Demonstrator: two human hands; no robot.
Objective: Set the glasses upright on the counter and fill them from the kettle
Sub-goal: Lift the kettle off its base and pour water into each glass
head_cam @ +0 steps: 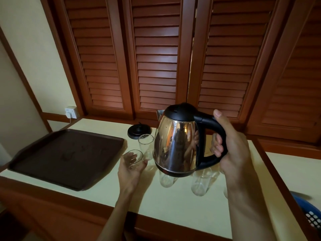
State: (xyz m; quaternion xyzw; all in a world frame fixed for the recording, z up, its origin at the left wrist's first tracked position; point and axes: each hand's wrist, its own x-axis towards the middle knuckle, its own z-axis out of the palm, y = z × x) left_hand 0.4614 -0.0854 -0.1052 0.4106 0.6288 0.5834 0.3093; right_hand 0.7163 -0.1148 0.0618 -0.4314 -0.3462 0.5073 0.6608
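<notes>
**Kettle up, glass in your left hand**

You stand at a pale cream counter [173,202] with a dark wood edge, smooth and matte. Behind it runs a wall of reddish-brown louvred shutters [156,58], slats horizontal, frames glossy. Left wall is plain cream, with a white socket [71,112] and a plug in it. Light is dim and warm.

Left on the counter lies a dark brown tray [69,157], rectangular, raised rim, rounded corners, slightly textured bed. At the back, near the shutters, sits the kettle's round black base [137,131]. A blue perforated basket [311,214] shows at the right edge, below the counter end.

Your right hand [232,150] wraps the black plastic handle of the kettle [175,145], fingers curled through the loop, thumb up on top. The kettle hangs in the air above the counter, roughly upright, spout pointing away and left. Body is polished steel, rounded and wider at the bottom, mirror reflections on it; lid is black.

Your left hand [130,169] cups a small clear glass [134,158] just right of the tray, fingers curled loosely round its side, mouth up. Whether it rests on the counter you cannot tell.

Just behind it stands a second glass [146,145], clear, upright, tapered, partly hidden by the kettle. Two more glasses [201,183] stand under and in front of the kettle, near the front-right of the counter, thin-walled and see-through. A further glass may sit behind your right forearm; too hidden to tell. No water level is readable in any.
</notes>
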